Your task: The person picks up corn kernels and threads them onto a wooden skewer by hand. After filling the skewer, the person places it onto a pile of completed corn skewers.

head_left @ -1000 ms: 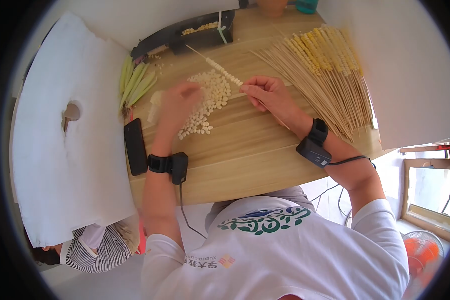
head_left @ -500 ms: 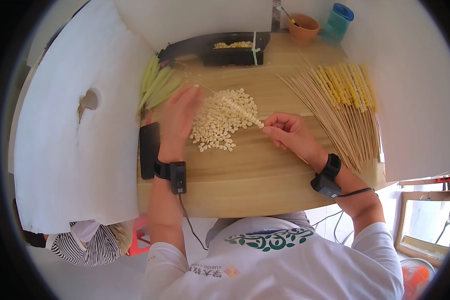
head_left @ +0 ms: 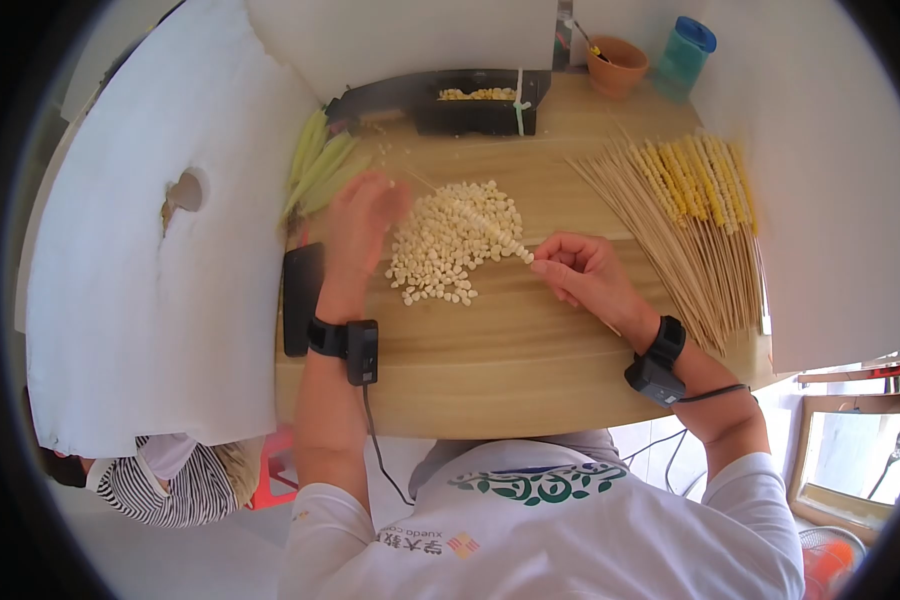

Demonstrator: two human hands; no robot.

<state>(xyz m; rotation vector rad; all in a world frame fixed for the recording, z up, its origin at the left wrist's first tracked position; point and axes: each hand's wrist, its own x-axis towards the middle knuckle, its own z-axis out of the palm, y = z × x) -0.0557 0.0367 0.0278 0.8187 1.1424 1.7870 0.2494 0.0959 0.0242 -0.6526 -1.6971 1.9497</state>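
Note:
My right hand (head_left: 585,272) pinches a wooden skewer threaded with pale corn kernels (head_left: 510,243), held slanting up to the left over the table. The skewer's bare tip points toward my left hand (head_left: 365,215), which is blurred. At my left fingertips a small pale corn kernel shows, a short way from the skewer's tip. Beneath the skewer, between my hands, lies a loose pile of corn kernels (head_left: 435,245).
Bare skewers (head_left: 660,260) and kernel-threaded skewers (head_left: 705,180) lie at right. Corn husks (head_left: 320,165) and a dark flat object (head_left: 303,300) are left. Behind stand a black tray (head_left: 470,120), a clay pot (head_left: 617,70) and a teal container (head_left: 683,60). A person in stripes (head_left: 175,490) is lower left.
The whole view has shifted slightly. My left hand stays near the skewer's tip, its fingers a little more curled. My right hand keeps its hold on the skewer.

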